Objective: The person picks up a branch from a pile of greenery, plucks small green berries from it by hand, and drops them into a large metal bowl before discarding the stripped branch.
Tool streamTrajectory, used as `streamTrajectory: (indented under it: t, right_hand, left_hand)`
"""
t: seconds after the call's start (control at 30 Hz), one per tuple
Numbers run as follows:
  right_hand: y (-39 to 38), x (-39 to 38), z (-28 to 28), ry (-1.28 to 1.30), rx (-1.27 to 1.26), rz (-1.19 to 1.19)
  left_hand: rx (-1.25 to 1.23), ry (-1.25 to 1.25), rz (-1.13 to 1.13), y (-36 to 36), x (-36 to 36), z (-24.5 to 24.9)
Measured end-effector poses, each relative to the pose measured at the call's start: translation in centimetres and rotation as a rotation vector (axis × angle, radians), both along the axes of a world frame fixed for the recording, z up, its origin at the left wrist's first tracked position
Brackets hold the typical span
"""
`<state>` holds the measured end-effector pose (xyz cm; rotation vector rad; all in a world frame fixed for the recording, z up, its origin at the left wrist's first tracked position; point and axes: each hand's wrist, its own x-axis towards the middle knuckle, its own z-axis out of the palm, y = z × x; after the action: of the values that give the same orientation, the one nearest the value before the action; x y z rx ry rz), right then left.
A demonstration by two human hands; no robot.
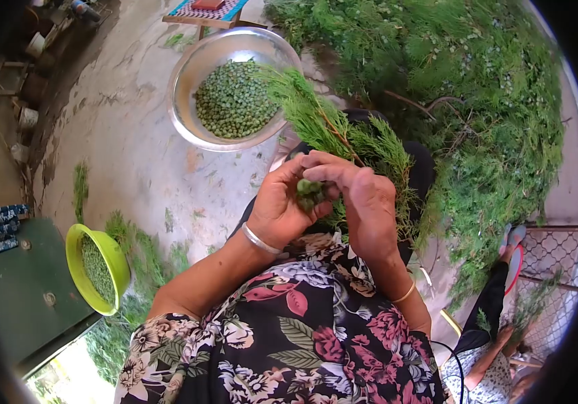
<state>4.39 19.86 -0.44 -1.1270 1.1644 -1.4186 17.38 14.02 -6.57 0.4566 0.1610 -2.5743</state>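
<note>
My left hand [282,204] is cupped around several small green seed cones [310,193], which show between its palm and fingers. Bent over it is my right hand [368,200], its fingertips meeting those of the left above the cones. Whatever sits in the right fingers is hidden. A leafy evergreen branch [326,123] with a brown stem lies across my lap, passing beneath my hands and reaching toward the wide metal bowl [180,116]. That bowl, ahead and slightly left, holds a heap of the same green cones [236,99].
A large pile of cut evergreen branches [491,101] covers the ground at right. To the left, a lime-green basin [122,279] contains more cones. A small stool [202,10] stands behind the metal bowl. Another person [481,367] sits at lower right, holding a sprig.
</note>
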Motion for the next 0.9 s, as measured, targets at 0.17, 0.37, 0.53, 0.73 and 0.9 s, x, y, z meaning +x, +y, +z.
streamTrajectory:
  t: [0.17, 0.37, 0.53, 0.73, 0.9]
  right_hand:
    - [0.0, -1.4, 0.1, -0.283, -0.073, -0.165]
    - [3.0, -5.8, -1.2, -0.256, 0.054, -0.407]
    - [5.1, -7.7, -1.9, -0.101, 0.055, -0.615]
    - [6.3, -10.0, -2.8, 0.624, 0.457, -0.647]
    - [6.7, -9.4, -2.3, 1.033, 0.402, -0.326]
  left_hand:
    - [0.079, -0.168, -0.056, -2.3, 1.8, -0.2]
    - [-0.548, -0.489, 0.374, -14.9, 6.3, -0.7]
    - [-1.365, -1.856, 0.750, -18.0, 6.6, -1.0]
    - [-1.180, -1.404, 0.583, -10.6, 3.3, -0.1]
    - [-1.468, -1.263, 0.328, -4.1, -0.6, 3.4]
